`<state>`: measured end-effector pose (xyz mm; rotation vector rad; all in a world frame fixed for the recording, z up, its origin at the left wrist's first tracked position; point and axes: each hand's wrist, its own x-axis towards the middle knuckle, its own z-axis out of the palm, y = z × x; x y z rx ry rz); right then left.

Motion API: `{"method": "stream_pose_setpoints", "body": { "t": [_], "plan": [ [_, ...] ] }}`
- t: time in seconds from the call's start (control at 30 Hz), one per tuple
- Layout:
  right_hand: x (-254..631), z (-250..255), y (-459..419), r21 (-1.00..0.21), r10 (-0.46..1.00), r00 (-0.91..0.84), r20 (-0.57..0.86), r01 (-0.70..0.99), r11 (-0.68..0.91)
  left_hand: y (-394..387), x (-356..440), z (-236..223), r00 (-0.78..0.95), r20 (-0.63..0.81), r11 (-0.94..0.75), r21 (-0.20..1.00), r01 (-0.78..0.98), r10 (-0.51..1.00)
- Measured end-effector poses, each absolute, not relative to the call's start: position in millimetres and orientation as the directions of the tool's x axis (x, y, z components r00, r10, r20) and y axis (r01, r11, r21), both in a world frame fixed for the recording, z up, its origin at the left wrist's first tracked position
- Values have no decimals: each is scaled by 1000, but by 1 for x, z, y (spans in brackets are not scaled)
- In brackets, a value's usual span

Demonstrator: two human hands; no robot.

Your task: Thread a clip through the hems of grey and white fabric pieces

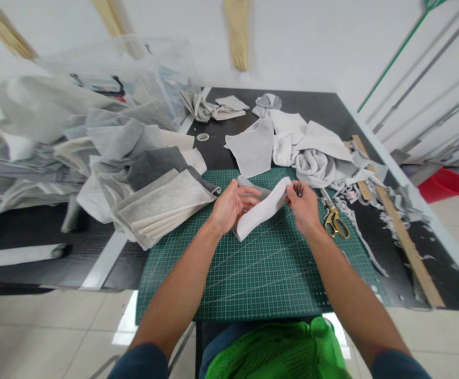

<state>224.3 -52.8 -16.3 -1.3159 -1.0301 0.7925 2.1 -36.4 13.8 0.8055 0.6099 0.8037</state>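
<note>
Both hands hold a white strip of fabric (261, 208) just above the green cutting mat (253, 268). My left hand (231, 205) grips the strip's lower left part, fingers curled round it. My right hand (302, 206) pinches its upper right end. A grey piece of fabric shows just behind the strip. Gold-handled scissors (335, 221) lie on the mat's right edge, close to my right wrist.
A stack of grey and white fabric pieces (162, 202) lies left of the mat, with a bigger heap (36, 152) and a clear plastic bag behind. Loose white and grey cloth (308, 150) lies beyond the mat. A wooden ruler (399, 231) runs along the table's right side. A red basin (445, 184) stands on the floor.
</note>
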Motion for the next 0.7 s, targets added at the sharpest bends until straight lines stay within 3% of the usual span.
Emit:
{"method": "stream_pose_setpoints", "body": {
  "t": [0.23,0.43,0.57,0.7],
  "plan": [
    [223,-19,-52,-992,924,360,126,71,108,-39,2,14,597,-157,446,814,-374,787],
    [228,-21,-49,-991,898,420,133,81,110,-39,-5,13,590,-38,274,908,-316,807],
    [233,-22,-47,-993,870,480,110,81,81,-41,-9,16,618,-131,307,933,-187,775],
    [235,-23,-46,-991,874,469,125,106,85,-41,-10,18,574,-164,333,921,-203,802]
  ]
}}
